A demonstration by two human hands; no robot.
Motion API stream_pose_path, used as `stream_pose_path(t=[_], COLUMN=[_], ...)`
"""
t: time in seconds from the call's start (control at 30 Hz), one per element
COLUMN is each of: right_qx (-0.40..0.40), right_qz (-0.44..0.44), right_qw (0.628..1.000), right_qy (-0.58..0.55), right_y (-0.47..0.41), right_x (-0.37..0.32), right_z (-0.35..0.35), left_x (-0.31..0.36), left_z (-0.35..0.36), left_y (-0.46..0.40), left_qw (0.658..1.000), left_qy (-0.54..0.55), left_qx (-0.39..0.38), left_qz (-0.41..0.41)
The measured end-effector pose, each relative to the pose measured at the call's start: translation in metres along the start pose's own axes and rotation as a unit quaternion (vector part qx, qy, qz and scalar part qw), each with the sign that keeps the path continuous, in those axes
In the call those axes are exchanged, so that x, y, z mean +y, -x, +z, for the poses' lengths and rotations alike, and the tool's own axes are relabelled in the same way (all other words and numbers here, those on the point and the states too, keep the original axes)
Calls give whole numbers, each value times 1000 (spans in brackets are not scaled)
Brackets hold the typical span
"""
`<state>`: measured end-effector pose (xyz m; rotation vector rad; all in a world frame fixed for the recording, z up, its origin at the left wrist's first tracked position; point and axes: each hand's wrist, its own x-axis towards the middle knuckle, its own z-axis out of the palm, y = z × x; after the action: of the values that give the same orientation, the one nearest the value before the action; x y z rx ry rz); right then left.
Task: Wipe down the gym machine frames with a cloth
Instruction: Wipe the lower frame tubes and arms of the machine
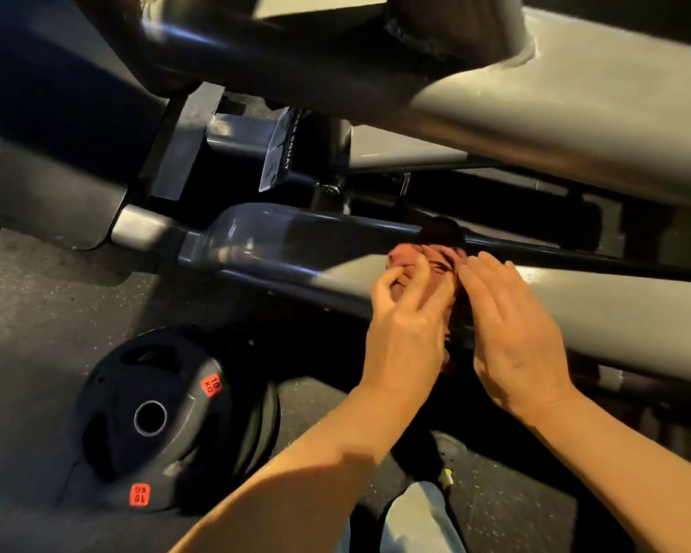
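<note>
A reddish-brown cloth (439,262) lies bunched over the grey lower frame tube (599,301) of the gym machine. My left hand (405,329) pinches the cloth's left side with its fingertips. My right hand (515,333) rests flat on the tube with its fingertips against the cloth's right side. Part of the cloth hangs down between my hands. A second thick grey frame tube (535,113) runs diagonally above.
Two black 10 kg weight plates (148,417) with orange labels lie stacked on the dark rubber floor at lower left. A thin black bar (555,249) runs behind the cloth. My leg and shoe (447,449) are below my hands.
</note>
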<state>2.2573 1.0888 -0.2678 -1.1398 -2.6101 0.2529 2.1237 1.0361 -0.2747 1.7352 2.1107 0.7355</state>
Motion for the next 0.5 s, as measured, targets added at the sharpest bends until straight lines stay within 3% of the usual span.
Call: stream_pose_path(t=[0.13, 0.2, 0.3, 0.33, 0.5], right_qx=[-13, -37, -60, -63, -31], right_qz=[-10, -26, -46, -54, -99], right_qw=[1000, 999, 996, 995, 994], right_qy=[1, 21, 46, 49, 12], right_y=[7, 7, -3, -8, -56], right_x=[-4, -5, -11, -15, -49], right_z=[1, 2, 6, 10, 40], left_x=[-34, -70, -99, -94, -76], left_z=[-15, -26, -34, -31, -20], left_y=[3, -2, -7, -7, 7], left_qw=[999, 998, 973, 970, 997], left_qy=[-16, -52, -72, -72, -33], left_qx=[-6, 37, 74, 80, 63], left_qz=[51, -16, -205, -216, -23])
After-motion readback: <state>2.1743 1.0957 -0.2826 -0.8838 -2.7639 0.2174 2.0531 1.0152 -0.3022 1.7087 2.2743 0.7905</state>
